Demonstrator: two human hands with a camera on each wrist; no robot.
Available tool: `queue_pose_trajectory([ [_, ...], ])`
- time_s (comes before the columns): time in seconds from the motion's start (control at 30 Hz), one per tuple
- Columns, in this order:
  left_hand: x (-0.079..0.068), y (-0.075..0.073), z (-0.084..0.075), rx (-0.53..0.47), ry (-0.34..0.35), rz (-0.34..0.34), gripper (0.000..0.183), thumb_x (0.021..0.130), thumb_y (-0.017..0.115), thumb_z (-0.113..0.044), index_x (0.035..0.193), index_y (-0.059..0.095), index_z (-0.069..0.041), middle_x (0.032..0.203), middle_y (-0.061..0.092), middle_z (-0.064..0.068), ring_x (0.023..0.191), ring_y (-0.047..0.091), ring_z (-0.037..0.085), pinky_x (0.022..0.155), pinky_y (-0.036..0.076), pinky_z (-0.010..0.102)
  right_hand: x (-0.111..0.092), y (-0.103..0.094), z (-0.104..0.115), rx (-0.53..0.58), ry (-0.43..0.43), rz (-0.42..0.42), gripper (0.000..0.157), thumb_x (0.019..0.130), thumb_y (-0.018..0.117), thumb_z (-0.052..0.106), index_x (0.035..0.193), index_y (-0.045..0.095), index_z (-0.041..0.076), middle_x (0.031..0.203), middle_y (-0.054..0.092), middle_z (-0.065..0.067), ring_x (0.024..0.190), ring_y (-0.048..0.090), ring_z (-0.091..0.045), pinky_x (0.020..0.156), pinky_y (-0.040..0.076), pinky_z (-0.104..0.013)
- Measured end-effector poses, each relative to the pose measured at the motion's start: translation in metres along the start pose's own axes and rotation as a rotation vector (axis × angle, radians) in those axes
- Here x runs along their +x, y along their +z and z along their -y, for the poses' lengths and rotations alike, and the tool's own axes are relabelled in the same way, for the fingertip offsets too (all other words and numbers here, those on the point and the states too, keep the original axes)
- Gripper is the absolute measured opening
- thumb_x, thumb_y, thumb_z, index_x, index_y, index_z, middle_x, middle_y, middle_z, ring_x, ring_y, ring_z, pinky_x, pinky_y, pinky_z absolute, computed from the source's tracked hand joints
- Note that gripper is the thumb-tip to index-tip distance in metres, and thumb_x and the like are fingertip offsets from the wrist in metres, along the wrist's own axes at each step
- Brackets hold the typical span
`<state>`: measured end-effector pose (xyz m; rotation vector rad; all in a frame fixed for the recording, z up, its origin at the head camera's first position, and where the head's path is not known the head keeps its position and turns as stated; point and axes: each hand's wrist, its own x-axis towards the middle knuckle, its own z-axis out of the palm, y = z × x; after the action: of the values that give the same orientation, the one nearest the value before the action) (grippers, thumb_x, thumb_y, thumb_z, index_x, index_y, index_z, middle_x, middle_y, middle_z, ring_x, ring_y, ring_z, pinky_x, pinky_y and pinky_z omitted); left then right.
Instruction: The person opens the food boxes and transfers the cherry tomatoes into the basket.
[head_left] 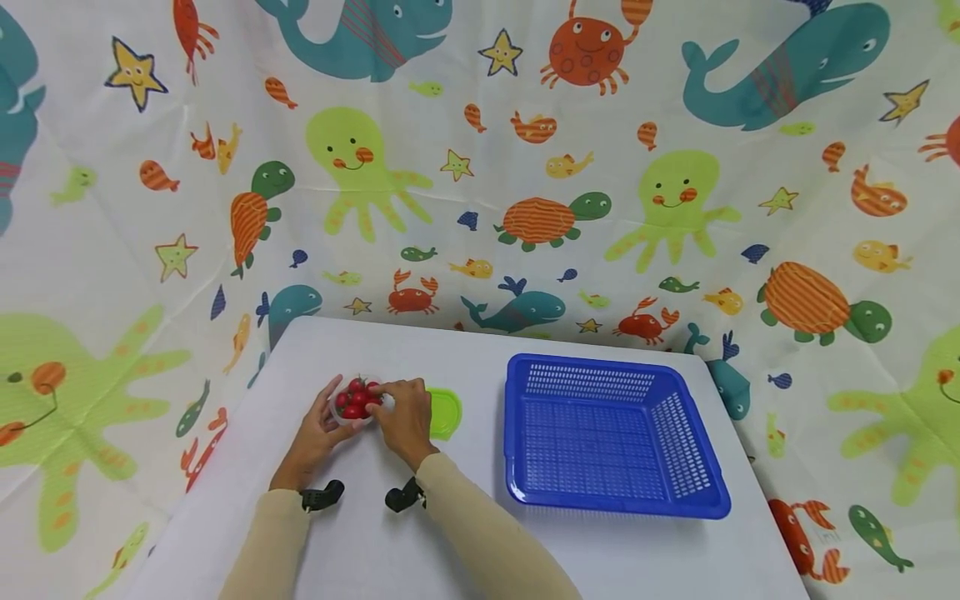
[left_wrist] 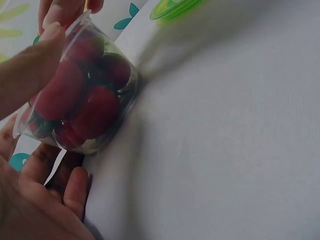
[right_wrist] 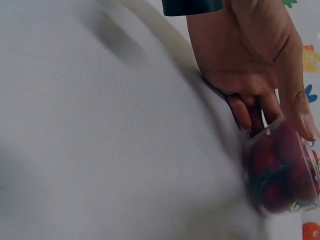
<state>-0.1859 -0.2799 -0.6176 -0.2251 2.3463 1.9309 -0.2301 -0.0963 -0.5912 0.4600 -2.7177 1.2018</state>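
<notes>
A small clear plastic tub (head_left: 345, 414) of red tomatoes (head_left: 352, 403) sits on the table's left part. My left hand (head_left: 313, 440) holds the tub, its thumb on the near rim and fingers round the left side. In the right wrist view, this left hand (right_wrist: 245, 55) also grips the tub (right_wrist: 265, 135). My right hand (head_left: 402, 417) reaches over the tub's right rim, its fingertips pinching a tomato at the top; the hand hides part of it. Through the clear wall, tomatoes (left_wrist: 95, 112) show in the left wrist view. Right fingertips (left_wrist: 55, 12) show at the rim.
A lime-green lid (head_left: 446, 413) lies on the white table (head_left: 465, 533) just right of the right hand, partly hidden by it. A large blue plastic basket (head_left: 517, 492) stands on the right half. Sea-animal printed cloth (head_left: 450, 250) hangs behind and at the sides.
</notes>
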Motion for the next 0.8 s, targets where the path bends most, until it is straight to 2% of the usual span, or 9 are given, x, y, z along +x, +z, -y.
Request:
queue_pose_trajectory([
  [0.27,-0.0012,-0.0009,-0.001,0.008,-0.015,0.007,0.103,0.098,0.078,-0.031,0.171,0.006,-0.041,0.18,0.013,0.013,0.162,0.023,0.047,0.125,0.033,0.066,0.0024,0.002,0.0005,-0.036,-0.004,0.024,0.026,0.096,0.081,0.033,0.121,0.081,0.03,0.116,0.079,0.011,0.107,0.054,-0.01,0.092,0.045,-0.026],
  [0.57,-0.0012,0.0012,-0.0032,0.011,-0.02,-0.005,0.102,0.099,0.077,-0.03,0.172,0.007,-0.037,0.18,0.015,0.012,0.162,0.026,0.044,0.126,0.034,0.065,0.0044,0.0005,0.0031,-0.055,0.001,0.004,0.019,0.098,0.08,0.028,0.117,0.083,0.03,0.112,0.079,0.01,0.107,0.055,-0.011,0.092,0.046,-0.026],
  [0.8,-0.0016,0.0023,-0.0038,0.019,-0.023,-0.009,0.102,0.099,0.077,-0.03,0.172,0.007,-0.039,0.18,0.016,0.014,0.162,0.026,0.045,0.126,0.034,0.064,0.006,0.0008,0.0049,-0.109,-0.026,-0.003,0.019,0.097,0.08,0.027,0.116,0.083,0.029,0.112,0.08,0.009,0.106,0.056,-0.012,0.091,0.048,-0.026],
])
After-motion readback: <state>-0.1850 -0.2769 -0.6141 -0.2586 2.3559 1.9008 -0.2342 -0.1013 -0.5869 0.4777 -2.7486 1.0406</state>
